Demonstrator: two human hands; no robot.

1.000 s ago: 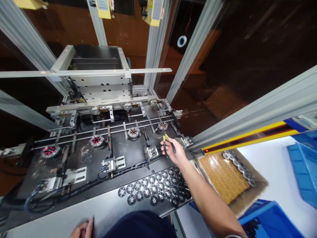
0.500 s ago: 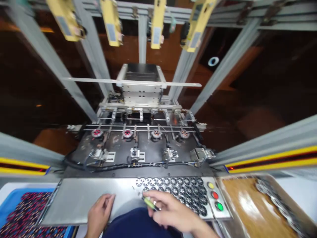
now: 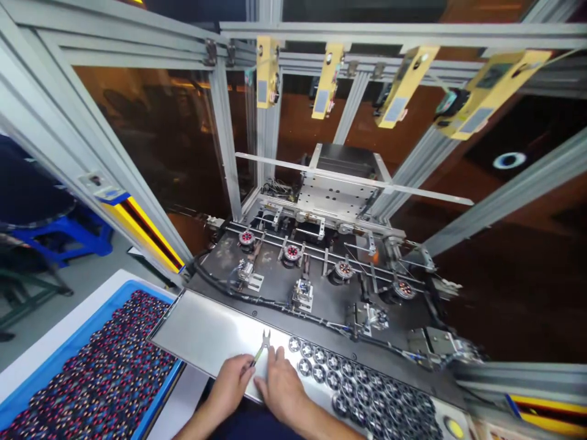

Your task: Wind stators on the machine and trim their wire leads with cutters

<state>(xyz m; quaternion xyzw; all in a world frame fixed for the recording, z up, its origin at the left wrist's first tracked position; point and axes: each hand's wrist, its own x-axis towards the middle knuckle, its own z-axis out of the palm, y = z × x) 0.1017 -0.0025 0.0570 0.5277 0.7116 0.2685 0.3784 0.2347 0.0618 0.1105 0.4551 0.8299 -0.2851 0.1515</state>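
Cutting pliers stood over the metal tray, pinched in the left hand while the right hand spread just beside them, and careful handling seemed to mean keeping them clear of the round parts.

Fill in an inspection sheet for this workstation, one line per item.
Surface: metal tray in front of the person, with dark round parts grouped toward its right end.
Job's things: pliers, green on the handles, tips pointing away from the person.
Clutter: nothing seen.
Hands: left hand grips the pliers' handles; right hand is close beside, fingers extended, contact with the pliers unclear.
Cables: dark cable bundle runs along the front of the black machine plate.
Surroundings: blue bin full of small parts at left; metal frame with four yellow units above.
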